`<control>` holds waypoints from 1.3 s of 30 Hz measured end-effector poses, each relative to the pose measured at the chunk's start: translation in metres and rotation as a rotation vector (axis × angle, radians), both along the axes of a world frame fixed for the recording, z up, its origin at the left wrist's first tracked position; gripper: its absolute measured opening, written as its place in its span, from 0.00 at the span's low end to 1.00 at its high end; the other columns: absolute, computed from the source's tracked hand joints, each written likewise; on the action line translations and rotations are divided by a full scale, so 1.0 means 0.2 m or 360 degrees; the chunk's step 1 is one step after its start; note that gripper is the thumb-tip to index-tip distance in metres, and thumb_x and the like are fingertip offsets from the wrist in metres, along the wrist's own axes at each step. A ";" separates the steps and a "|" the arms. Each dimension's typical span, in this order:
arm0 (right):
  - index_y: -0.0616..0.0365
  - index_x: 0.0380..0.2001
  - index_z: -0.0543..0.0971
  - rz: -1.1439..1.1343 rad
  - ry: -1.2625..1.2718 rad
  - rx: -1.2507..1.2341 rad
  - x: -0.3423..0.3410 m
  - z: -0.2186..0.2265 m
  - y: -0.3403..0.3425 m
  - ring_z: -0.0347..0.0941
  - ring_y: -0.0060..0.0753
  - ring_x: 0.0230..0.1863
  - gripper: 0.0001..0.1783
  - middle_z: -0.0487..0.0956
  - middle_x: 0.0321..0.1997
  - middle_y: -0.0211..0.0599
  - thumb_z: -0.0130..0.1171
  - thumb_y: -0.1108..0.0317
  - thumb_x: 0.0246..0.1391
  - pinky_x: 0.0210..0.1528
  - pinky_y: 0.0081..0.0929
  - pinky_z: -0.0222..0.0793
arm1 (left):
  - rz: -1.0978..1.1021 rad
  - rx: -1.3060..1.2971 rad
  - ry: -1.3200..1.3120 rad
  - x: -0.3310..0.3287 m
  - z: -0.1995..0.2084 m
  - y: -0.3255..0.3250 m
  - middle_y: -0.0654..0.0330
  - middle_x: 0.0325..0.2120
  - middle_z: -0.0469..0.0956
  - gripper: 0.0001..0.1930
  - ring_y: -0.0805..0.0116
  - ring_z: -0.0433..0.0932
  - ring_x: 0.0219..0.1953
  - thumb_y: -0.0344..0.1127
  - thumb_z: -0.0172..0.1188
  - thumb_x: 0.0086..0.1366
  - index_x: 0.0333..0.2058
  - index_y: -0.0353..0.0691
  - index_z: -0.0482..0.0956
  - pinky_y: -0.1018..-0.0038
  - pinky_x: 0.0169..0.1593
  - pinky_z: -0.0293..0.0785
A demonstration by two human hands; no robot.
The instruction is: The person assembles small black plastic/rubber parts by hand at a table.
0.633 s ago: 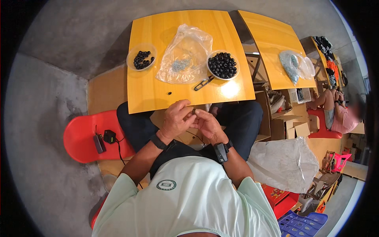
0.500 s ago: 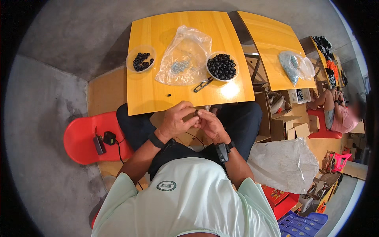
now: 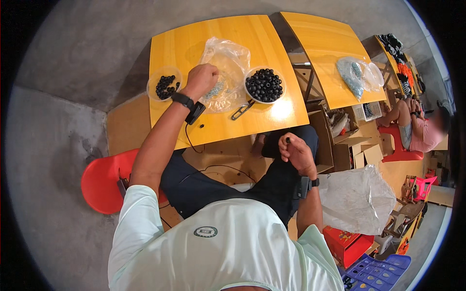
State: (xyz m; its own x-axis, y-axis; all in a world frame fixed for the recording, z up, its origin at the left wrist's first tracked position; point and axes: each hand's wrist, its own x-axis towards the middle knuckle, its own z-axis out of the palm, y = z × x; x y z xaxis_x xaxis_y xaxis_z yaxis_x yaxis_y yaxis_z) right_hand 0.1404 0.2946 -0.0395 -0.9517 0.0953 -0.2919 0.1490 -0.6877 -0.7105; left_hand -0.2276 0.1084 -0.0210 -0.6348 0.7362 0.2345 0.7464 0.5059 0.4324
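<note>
My left hand [image 3: 201, 80] reaches over the table onto a clear plastic bag [image 3: 230, 53] holding tiny grey-blue pieces [image 3: 214, 90]. Its fingers are curled together, and whatever lies between them is hidden. Above my right thigh, my right hand [image 3: 297, 154] is turned partly palm up, gripping a small black bead [image 3: 288, 140] by thumb and fingertip. A clear round tub [image 3: 151, 95] with some black beads stands left of the bag. Another tub [image 3: 246, 91], fuller of them, is on its right. One loose bead [image 3: 202, 126] lies near the table's front edge.
A black clip-like tool [image 3: 241, 110] rests beside the fuller tub on the yellow table [image 3: 272, 43]. To the right is a second table [image 3: 315, 39] with a bag of pieces. Cardboard boxes [image 3: 359, 153], a white sack [image 3: 357, 199] and a seated person [image 3: 422, 128] are on that side.
My hands have parted. The left went forward and left to the plastic bag; the right drew back to the right with the bead. The view has shifted slightly.
</note>
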 end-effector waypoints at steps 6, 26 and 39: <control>0.59 0.30 0.71 -0.0006 0.0163 -0.0143 0.12 -0.08 0.07 0.64 0.24 0.26 0.15 0.68 0.28 0.33 0.53 0.58 0.64 0.29 0.24 0.66 | -0.0212 -0.0214 0.0085 -0.09 -0.12 0.13 0.53 0.33 0.82 0.09 0.52 0.81 0.39 0.31 0.59 0.59 0.35 0.42 0.87 0.60 0.44 0.76; 0.59 0.32 0.71 -0.0022 0.0324 -0.0346 0.09 -0.13 0.10 0.65 0.26 0.28 0.16 0.68 0.30 0.34 0.57 0.57 0.62 0.33 0.25 0.67 | -0.0285 -0.0139 -0.0104 -0.07 -0.08 0.08 0.46 0.33 0.79 0.07 0.43 0.78 0.39 0.31 0.54 0.60 0.34 0.35 0.76 0.56 0.44 0.74; 0.59 0.32 0.72 -0.0005 0.0306 -0.0402 0.07 -0.13 0.11 0.66 0.26 0.29 0.15 0.69 0.31 0.34 0.57 0.57 0.62 0.35 0.26 0.68 | -0.0252 0.0007 -0.0091 -0.09 -0.12 0.02 0.45 0.27 0.77 0.04 0.44 0.78 0.33 0.28 0.58 0.56 0.28 0.34 0.74 0.57 0.38 0.73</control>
